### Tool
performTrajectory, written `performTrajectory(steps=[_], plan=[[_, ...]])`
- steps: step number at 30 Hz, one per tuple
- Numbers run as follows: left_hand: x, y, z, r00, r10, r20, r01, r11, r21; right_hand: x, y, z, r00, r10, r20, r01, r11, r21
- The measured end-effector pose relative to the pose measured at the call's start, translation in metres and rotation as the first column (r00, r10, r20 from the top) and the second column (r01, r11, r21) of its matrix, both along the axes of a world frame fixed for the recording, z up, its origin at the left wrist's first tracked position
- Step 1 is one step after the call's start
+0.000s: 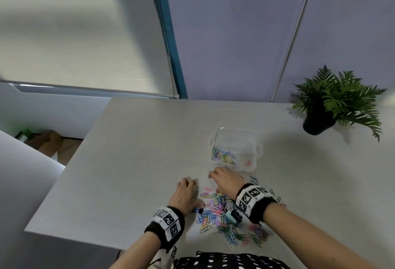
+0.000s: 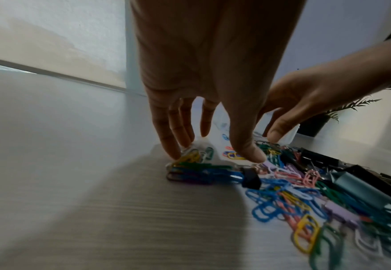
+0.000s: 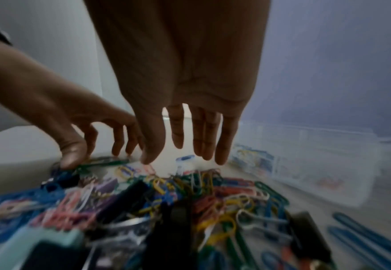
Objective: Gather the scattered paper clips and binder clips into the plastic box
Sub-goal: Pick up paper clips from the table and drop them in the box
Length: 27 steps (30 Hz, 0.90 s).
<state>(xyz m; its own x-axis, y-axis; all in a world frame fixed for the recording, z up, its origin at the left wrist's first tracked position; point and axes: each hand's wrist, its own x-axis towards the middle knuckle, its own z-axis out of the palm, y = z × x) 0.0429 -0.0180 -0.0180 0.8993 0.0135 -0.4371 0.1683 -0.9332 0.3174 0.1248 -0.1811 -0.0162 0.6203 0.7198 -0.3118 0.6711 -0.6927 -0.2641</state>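
Observation:
A clear plastic box (image 1: 252, 140) stands mid-table with several coloured paper clips in it. In front of it lies a pile of coloured paper clips (image 1: 215, 211) mixed with binder clips: a teal one (image 2: 360, 188) and a small black one (image 2: 251, 178). My left hand (image 1: 188, 183) is at the pile's left edge, its straight fingers (image 2: 173, 149) and thumb touching down around a small bunch of clips (image 2: 197, 169). Between pile and box, my right hand (image 3: 185, 159) hovers over the clips with fingers straight and nothing in it. The box (image 3: 305, 155) is blurred there.
A potted fern (image 1: 333, 102) stands at the table's back right. The table's left edge (image 1: 70, 162) drops to the floor. A few blue clips (image 1: 254, 180) lie loose right of my right wrist. Wall panels and a window blind rise behind the table.

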Motion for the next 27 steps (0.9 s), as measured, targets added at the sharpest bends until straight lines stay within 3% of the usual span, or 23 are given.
performTrajectory(steps=[3, 6, 13, 23, 27], plan=[[0.009, -0.013, -0.003, 0.999, -0.039, 0.008, 0.039, 0.999, 0.01, -0.008, 0.001, -0.008, 0.998, -0.02, 0.055, 0.024, 0.997, -0.071], [0.02, -0.024, -0.007, 0.999, -0.029, 0.035, 0.029, 1.0, 0.007, -0.011, 0.0, -0.011, 0.994, -0.072, 0.083, 0.074, 0.997, -0.029], [0.039, -0.031, -0.003, 0.999, -0.023, 0.031, 0.027, 0.993, -0.115, -0.006, -0.006, -0.013, 0.984, -0.172, -0.04, 0.175, 0.981, 0.082], [0.038, -0.035, 0.001, 0.995, -0.097, -0.005, 0.096, 0.992, -0.082, -0.009, -0.002, -0.008, 0.989, -0.137, -0.053, 0.141, 0.985, 0.096], [0.037, -0.031, 0.001, 0.998, -0.061, -0.031, 0.055, 0.986, -0.155, -0.01, -0.009, -0.009, 0.967, -0.196, -0.162, 0.228, 0.952, 0.207]])
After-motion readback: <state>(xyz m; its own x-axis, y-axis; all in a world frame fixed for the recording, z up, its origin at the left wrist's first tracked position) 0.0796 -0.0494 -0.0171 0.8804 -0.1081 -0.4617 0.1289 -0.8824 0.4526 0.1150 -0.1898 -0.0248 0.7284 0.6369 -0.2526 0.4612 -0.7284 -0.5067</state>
